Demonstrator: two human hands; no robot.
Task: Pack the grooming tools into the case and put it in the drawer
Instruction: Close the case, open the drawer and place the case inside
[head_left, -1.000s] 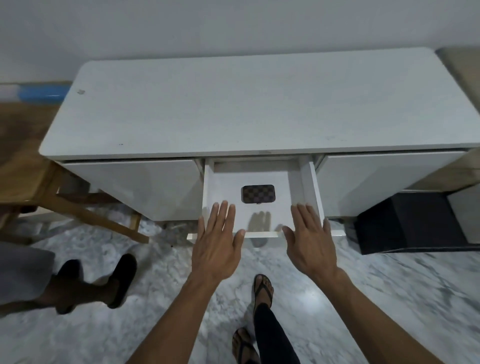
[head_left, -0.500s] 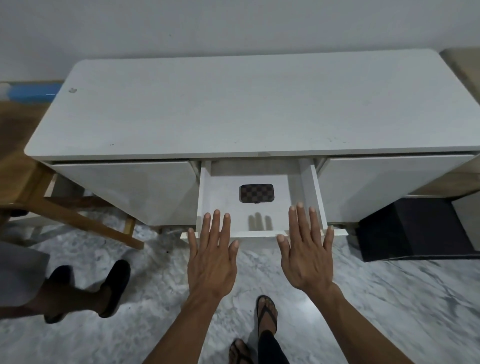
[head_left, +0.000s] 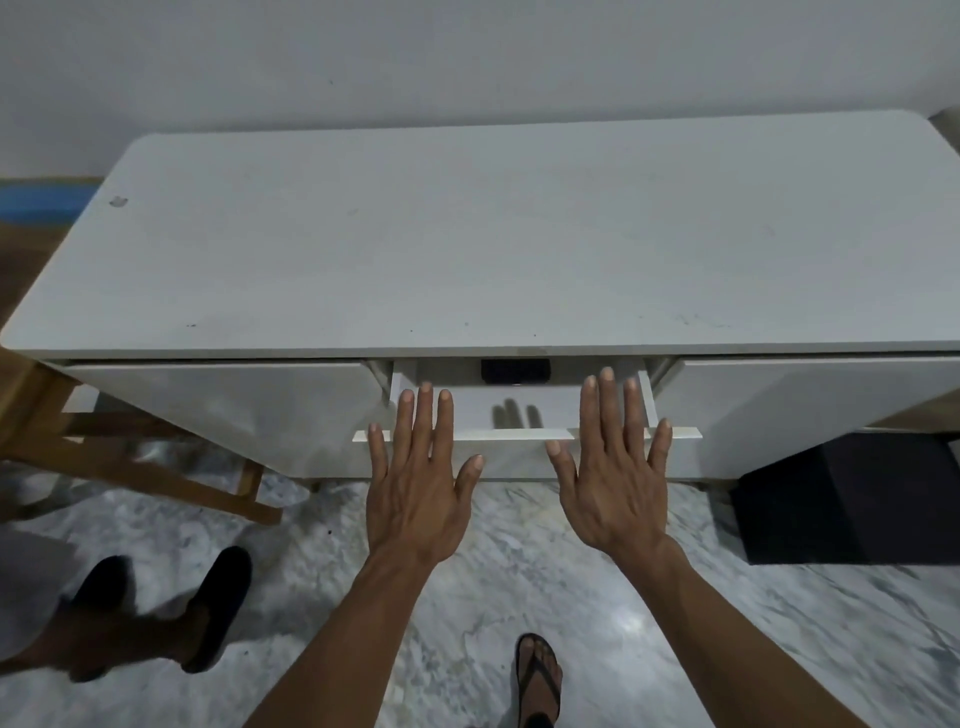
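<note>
Now both hands are spread flat, palms down, in front of a white cabinet (head_left: 467, 234) that stands against a pale wall. The left hand (head_left: 418, 491) and the right hand (head_left: 615, 486) each have fingers splayed and grasp nothing; the grip of both is released. Their fingertips reach over the front edge of the middle drawer (head_left: 524, 434), which stands partly out from under the cabinet's top surface. Whether the palms actually press on the drawer front cannot be told from this angle.

Inside the drawer, toward its back and roughly centred, lies the dark case (head_left: 514, 371). Only its near part shows, since the overhanging surface hides the rest. It sits on the white drawer floor, apart from both hands, with a shadow of fingers cast on the floor between it and the drawer front.

Closed white drawer fronts flank the open one on either side. To the left of the cabinet stands a wooden chair frame (head_left: 130, 457), and to the right, on the floor, a black box (head_left: 852, 499) sits just beside the cabinet. The floor (head_left: 571, 582) is grey-veined marble. A sandalled foot (head_left: 537, 675) shows below the right forearm, and at lower left another person's feet in black slippers (head_left: 218, 608) stand on the marble.
</note>
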